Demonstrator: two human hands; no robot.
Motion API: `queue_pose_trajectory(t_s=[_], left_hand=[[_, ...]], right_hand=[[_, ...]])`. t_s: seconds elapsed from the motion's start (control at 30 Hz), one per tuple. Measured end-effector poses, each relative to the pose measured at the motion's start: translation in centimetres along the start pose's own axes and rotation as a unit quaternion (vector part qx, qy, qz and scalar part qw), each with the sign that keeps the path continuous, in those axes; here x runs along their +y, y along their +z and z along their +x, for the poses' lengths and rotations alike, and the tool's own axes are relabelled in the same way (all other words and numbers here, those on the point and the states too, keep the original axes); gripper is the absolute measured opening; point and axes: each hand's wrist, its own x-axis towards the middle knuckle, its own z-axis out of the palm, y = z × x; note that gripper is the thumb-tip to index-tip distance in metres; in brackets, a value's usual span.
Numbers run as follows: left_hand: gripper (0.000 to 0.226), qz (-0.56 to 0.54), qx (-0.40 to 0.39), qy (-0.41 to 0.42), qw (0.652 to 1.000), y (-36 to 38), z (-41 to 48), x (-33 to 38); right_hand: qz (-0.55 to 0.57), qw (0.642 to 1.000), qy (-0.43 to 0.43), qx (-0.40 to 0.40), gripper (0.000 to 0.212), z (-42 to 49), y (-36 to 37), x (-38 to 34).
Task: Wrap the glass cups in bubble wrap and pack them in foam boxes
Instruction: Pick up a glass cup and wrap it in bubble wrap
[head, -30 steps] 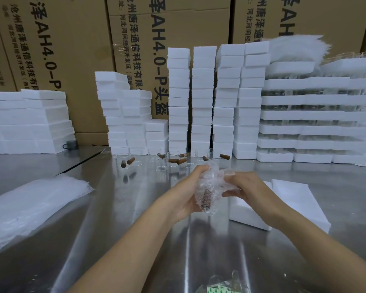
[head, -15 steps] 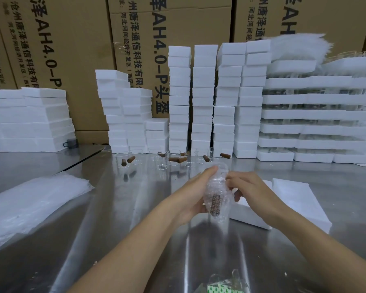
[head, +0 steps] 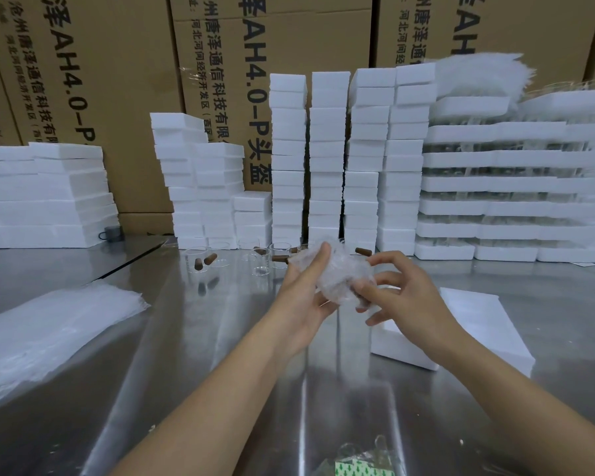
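Note:
A glass cup bundled in clear bubble wrap point(head: 340, 274) is held above the steel table between both hands. My left hand point(head: 304, 292) cups it from the left and below, fingers up along its side. On the bundle's lower right, the fingertips of my right hand point(head: 397, 292) pinch the wrap. The cup inside is mostly hidden by the wrap. Several bare glass cups point(head: 279, 257) with brown handles stand in a row behind the hands. Two white foam boxes point(head: 474, 333) lie flat just right of my right hand.
A pile of bubble wrap bags point(head: 45, 334) lies at the left on the steel table point(head: 193, 355). Tall stacks of foam boxes point(head: 327, 159) line the back, cardboard cartons behind them. A green-patterned packet point(head: 356, 467) sits at the near edge.
The wrapped cup has been turned from upright to lying more sideways and lifted a little. My right hand slid to its lower right end; the left hand shifted under it.

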Motion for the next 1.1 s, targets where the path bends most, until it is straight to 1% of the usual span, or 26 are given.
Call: queue_pose_trajectory(t_s=[0.1, 0.17, 0.2, 0.27, 0.33, 0.4, 0.43, 0.53, 0.6, 0.63, 0.7, 0.8, 0.83, 0.9, 1.0, 1.1], left_hand=[[0.079, 0.072, 0.041, -0.017, 0.996, -0.2, -0.1, 0.3], [0.084, 0.090, 0.038, -0.021, 0.995, -0.2, -0.2, 0.2], [0.085, 0.100, 0.030, -0.021, 0.994, -0.1, -0.3, 0.2], [0.081, 0.126, 0.017, -0.023, 0.992, 0.3, -0.5, -0.2], [0.069, 0.144, 0.019, -0.032, 0.989, 0.5, -0.6, -0.6], [0.053, 0.152, 0.030, -0.043, 0.987, 0.3, -0.6, -0.6], [0.049, 0.153, 0.030, -0.049, 0.986, 0.1, -0.6, -0.5], [0.054, 0.159, 0.022, -0.079, 0.984, -0.3, -0.5, 0.3], [0.060, 0.139, -0.002, -0.125, 0.982, -0.7, -0.5, 0.7], [0.062, 0.129, -0.021, -0.151, 0.980, -1.0, -0.4, 0.8], [0.059, 0.111, -0.060, -0.200, 0.972, -1.6, -0.2, 1.0], [0.052, 0.069, -0.122, -0.261, 0.955, -2.5, 0.2, 1.2], [0.050, 0.046, -0.146, -0.282, 0.947, -2.7, 0.3, 1.2], [0.046, -0.015, -0.192, -0.324, 0.926, -2.9, 0.3, 1.2], [0.041, -0.060, -0.236, -0.351, 0.904, -3.4, 0.1, 1.1], [0.041, -0.027, -0.265, -0.337, 0.903, -3.8, 0.0, 1.2]], right_hand=[[0.010, 0.999, -0.025, 0.035, 0.019, 0.4, -0.5, 0.2], [0.006, 0.999, -0.044, 0.027, 0.007, 0.6, -0.8, 0.4], [-0.002, 0.998, -0.056, 0.015, 0.005, 0.6, -0.8, 0.5], [-0.043, 0.995, -0.091, -0.009, 0.015, 0.5, -0.7, 0.8], [-0.088, 0.988, -0.120, -0.030, 0.020, 0.2, -0.4, 1.0], [-0.116, 0.984, -0.129, -0.047, 0.024, 0.0, -0.4, 1.2], [-0.129, 0.982, -0.129, -0.058, 0.028, -0.1, -0.5, 1.2], [-0.146, 0.978, -0.125, -0.080, 0.039, -0.3, -0.6, 1.0], [-0.172, 0.973, -0.140, -0.063, 0.041, -0.4, -0.5, 0.8], [-0.194, 0.967, -0.155, -0.053, 0.038, -0.4, -0.4, 0.8], [-0.242, 0.951, -0.188, -0.044, 0.029, -0.5, -0.2, 0.9], [-0.291, 0.928, -0.225, -0.059, 0.016, -0.5, 0.1, 0.6], [-0.300, 0.921, -0.240, -0.065, 0.015, -0.6, 0.2, 0.5], [-0.331, 0.897, -0.286, -0.063, 0.021, -0.7, 0.3, 0.1], [-0.382, 0.838, -0.387, -0.042, 0.025, -0.9, 0.6, -0.4], [-0.427, 0.772, -0.468, -0.033, 0.028, -1.2, 0.8, -0.7]])
